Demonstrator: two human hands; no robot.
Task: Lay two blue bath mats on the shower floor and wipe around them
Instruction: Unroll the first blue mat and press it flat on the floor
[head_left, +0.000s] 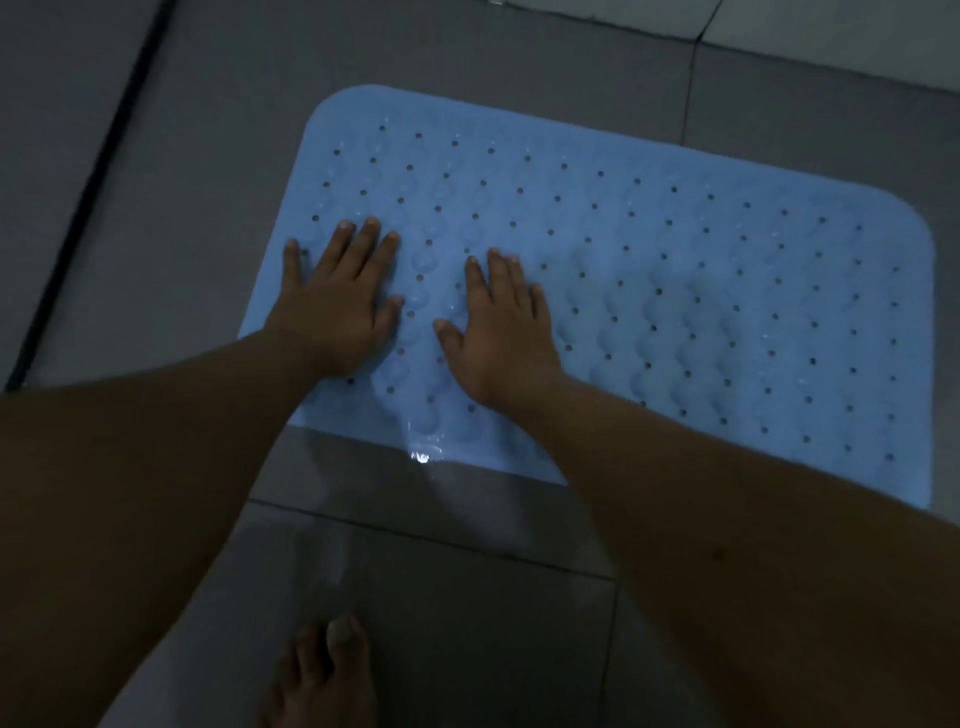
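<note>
The room was dim, and the floor (467, 597) was laid in large grey tiles with thin joints; a dark line ran along the floor well off to the left of the left hand. One blue bath mat (701, 291) lay flat on the tiles, its rounded corners showing at the far left and far right, its surface covered in rows of small holes and raised bumps. Most of the mat stretched away to the right of the right hand.

The left hand (337, 301) pressed palm down on the mat near its left edge, fingers straight and spread apart, holding nothing. The right hand (498, 332) lay just beside it on the mat, also flat, fingers straight and close together with the thumb out to the side. The two hands were near each other but not touching. A small bright glint showed at the mat's near edge, below and between the hands. A bare foot (324, 675) stood on the tiles, nearer to the person than both hands.
</note>
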